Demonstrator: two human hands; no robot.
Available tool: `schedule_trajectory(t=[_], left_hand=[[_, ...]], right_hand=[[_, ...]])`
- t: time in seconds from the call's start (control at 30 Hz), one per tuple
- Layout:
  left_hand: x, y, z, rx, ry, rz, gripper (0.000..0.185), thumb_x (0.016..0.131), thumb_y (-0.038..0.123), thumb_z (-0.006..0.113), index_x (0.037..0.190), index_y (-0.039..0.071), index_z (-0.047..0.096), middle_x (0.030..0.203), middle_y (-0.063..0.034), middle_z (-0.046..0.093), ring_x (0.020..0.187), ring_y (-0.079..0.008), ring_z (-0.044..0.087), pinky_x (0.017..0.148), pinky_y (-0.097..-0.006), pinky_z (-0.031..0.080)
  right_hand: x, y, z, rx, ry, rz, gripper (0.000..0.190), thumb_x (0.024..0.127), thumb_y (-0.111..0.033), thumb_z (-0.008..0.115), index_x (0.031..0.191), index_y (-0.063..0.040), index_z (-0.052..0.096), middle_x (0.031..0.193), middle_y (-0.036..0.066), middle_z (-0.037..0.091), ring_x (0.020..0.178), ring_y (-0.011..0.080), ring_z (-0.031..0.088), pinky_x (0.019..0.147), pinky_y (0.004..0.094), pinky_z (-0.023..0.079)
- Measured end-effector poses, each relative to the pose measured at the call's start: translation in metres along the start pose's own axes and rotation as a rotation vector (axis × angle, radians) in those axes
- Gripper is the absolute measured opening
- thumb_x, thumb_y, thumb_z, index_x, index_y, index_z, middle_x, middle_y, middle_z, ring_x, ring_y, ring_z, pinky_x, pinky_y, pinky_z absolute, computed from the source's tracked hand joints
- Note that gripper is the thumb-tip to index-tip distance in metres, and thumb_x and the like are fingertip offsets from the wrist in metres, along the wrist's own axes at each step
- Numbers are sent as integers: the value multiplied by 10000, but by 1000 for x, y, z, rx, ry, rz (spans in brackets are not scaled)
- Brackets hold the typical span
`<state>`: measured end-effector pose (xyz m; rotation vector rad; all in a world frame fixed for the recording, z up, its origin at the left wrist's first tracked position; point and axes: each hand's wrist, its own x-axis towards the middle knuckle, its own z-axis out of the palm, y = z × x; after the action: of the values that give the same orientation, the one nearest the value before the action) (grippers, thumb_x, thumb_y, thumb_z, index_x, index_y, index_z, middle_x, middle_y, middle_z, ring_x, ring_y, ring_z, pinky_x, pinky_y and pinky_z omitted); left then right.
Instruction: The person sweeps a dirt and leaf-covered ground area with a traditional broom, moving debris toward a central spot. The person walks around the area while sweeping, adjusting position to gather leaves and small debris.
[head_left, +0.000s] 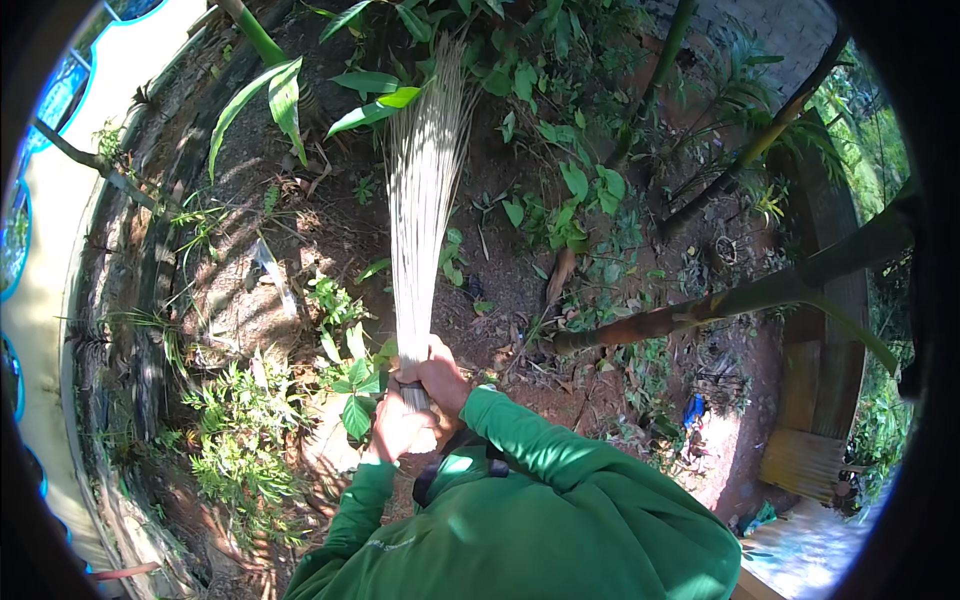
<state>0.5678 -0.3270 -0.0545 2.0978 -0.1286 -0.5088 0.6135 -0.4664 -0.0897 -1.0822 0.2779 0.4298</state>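
Note:
A broom of thin pale stiff bristles (421, 217) points away from me, its bristle tips fanned out among green leaves at the top of the view. Both my hands are closed around its narrow bound end. My right hand (442, 377) grips it just below the spread bristles. Lower and to the left, my left hand (394, 427) holds the butt of the bundle, where a dark band shows between the hands. The fingers of both hands are partly hidden by the bundle.
Leafy plants (244, 442) grow on the left and ahead. A thick brown-green stem (675, 319) slants across the right side. Weathered wood (154, 300) runs along the left beside a pale wall (56, 225). A blue scrap (694, 410) lies on the soil at right.

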Motion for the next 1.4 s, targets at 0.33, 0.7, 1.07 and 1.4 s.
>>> schedule_trajectory(t=[0.33, 0.7, 1.07, 1.4], left_hand=[[-27, -77, 31, -4, -390, 377, 199, 643, 200, 770, 831, 146, 730, 858, -24, 680, 752, -231, 604, 630, -366, 464], [-141, 59, -35, -311, 251, -249, 631, 602, 101, 714, 1176, 8, 470, 886, -79, 613, 767, -174, 622, 671, -317, 539], [-132, 48, -100, 42, 49, -388, 524, 644, 51, 737, 1133, -2, 553, 961, -99, 682, 786, -192, 629, 675, -358, 523], [-177, 100, -75, -204, 510, -267, 734, 570, 23, 664, 1266, 22, 430, 827, -49, 546, 690, -170, 619, 579, -301, 537]], right_hand=[[-43, 54, -26, 268, 118, 484, 179, 772, -63, 701, 844, 63, 596, 756, 154, 620, 625, 271, 638, 535, 415, 518], [-84, 8, 82, -201, -329, -274, 675, 754, -82, 708, 1313, 47, 353, 1029, 131, 565, 957, 226, 576, 847, 371, 484], [-50, 7, 111, 295, -614, 145, 208, 839, -114, 546, 942, 54, 613, 809, 71, 656, 711, 172, 643, 549, 308, 531], [-82, -53, 143, 67, -645, -75, 684, 631, 19, 721, 1229, 34, 390, 1122, 160, 522, 970, 219, 573, 802, 357, 510]])
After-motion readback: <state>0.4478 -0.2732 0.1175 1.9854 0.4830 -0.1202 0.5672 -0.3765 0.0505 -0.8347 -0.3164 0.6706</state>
